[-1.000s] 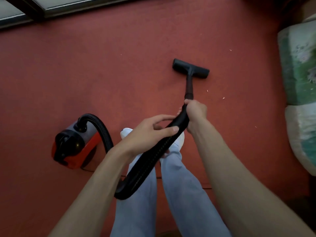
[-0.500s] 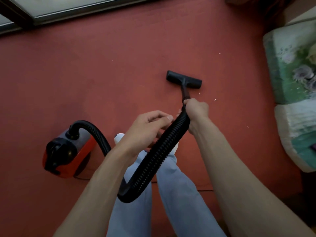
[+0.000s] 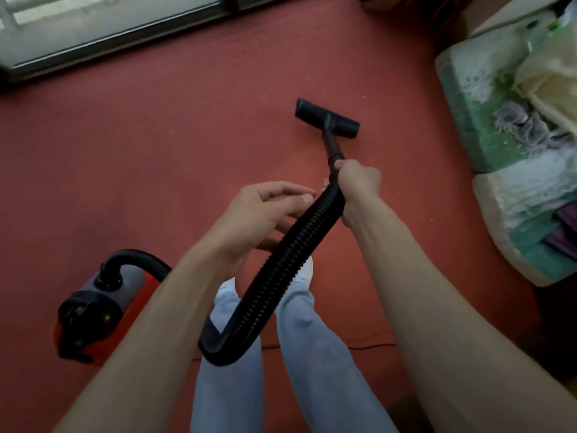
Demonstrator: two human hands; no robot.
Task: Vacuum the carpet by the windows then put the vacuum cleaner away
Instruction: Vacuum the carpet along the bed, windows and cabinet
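A red and black canister vacuum cleaner sits on the red carpet at the lower left. Its ribbed black hose loops up between my arms to a short wand, which ends in a flat black floor nozzle lying on the carpet. My right hand grips the top of the hose where it meets the wand. My left hand hovers just left of the hose with relaxed fingers and holds nothing.
The window frame runs along the top left edge of the carpet. Bundled bedding in clear bags is stacked at the right. A thin black cord lies across the carpet behind my legs. Small crumbs dot the carpet near the nozzle.
My left hand has come off the hose, which it held a second ago. The nozzle was drawn back toward me, then pushed a little forward and right.
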